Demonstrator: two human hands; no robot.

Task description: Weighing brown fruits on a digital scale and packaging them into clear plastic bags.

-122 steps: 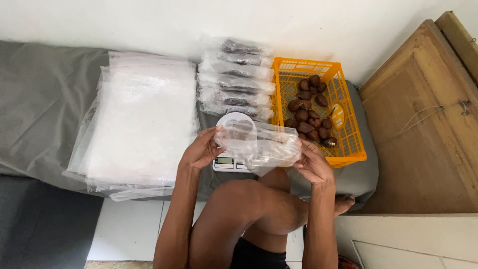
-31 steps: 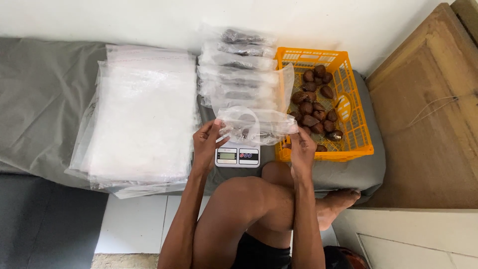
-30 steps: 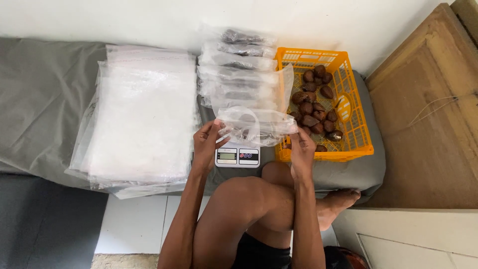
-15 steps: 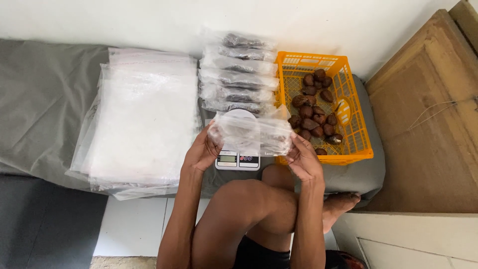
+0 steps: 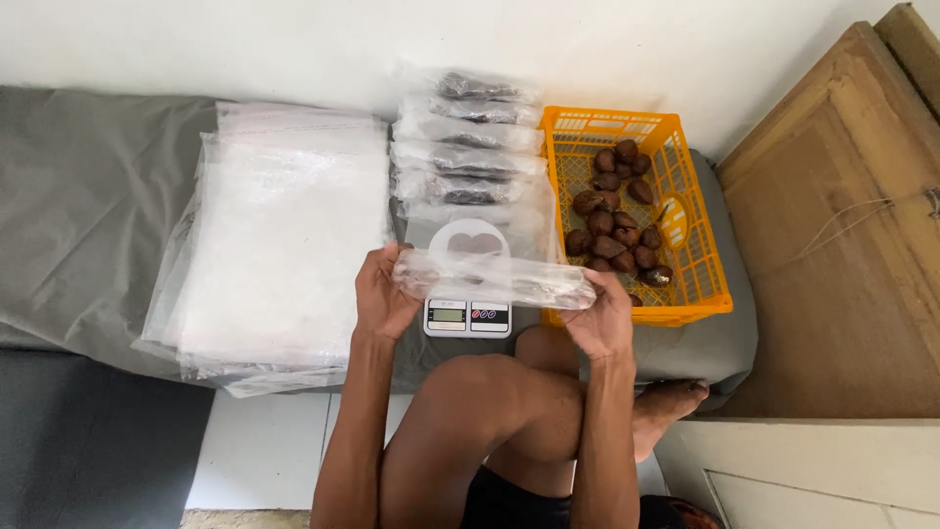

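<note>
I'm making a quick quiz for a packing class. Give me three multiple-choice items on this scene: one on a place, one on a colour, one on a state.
1. Where does the kitchen scale sit?
A. inside the crate
B. on the grey cloth, below the held bag
C. on the wooden board

2. What colour is the plastic crate that holds the brown fruits?
A. orange
B. blue
C. green

3. How is the clear filled bag held?
A. lying untouched on the bag stack
B. by one hand only
C. by both hands, one at each end

Answers:
1 B: the scale's display shows just under the bag, on the cloth.
2 A: the crate's lattice walls are orange.
3 C: the left hand grips the bag's left end and the right hand its right end.
</note>
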